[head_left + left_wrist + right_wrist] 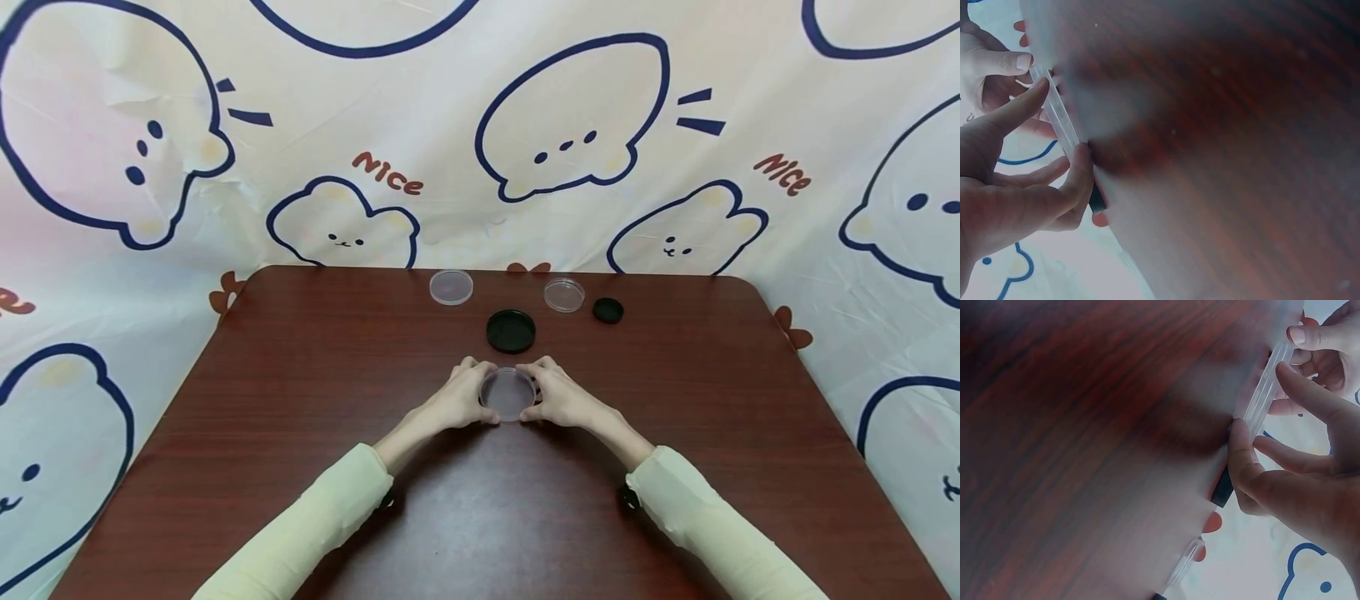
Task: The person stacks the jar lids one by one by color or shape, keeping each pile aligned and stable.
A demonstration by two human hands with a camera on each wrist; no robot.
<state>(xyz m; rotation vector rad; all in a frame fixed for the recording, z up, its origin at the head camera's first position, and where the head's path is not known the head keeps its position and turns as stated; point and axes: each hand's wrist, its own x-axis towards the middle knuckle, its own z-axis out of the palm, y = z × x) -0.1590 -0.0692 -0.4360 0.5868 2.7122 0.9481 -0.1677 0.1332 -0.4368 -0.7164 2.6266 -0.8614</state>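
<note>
Clear round plastic dish (508,395) held by left hand (467,396) and right hand (551,396)

The dish is grasped by its rim from both sides, the grip of each hand being formed by curled fingers at the far side and a thumb at the near side. It is held level, about midway between the left and right edges of the brown wood-grain worktop (262,400); whether its underside is touching the surface cannot be told. Just beyond the hands, toward the far edge, a black round shallow dish (511,332) is set. Near the far edge, a translucent greyish round dish (451,287) is placed to the left of it, and a clear round shallow dish (564,295) to the right. Beside the latter, toward the far right corner, a small black round disc (607,311) is seen. The forearms are covered by pale yellow-green sleeves (315,525). Beyond the worktop, a white cloth (450,100) is printed with dark blue cartoon outlines.
</note>
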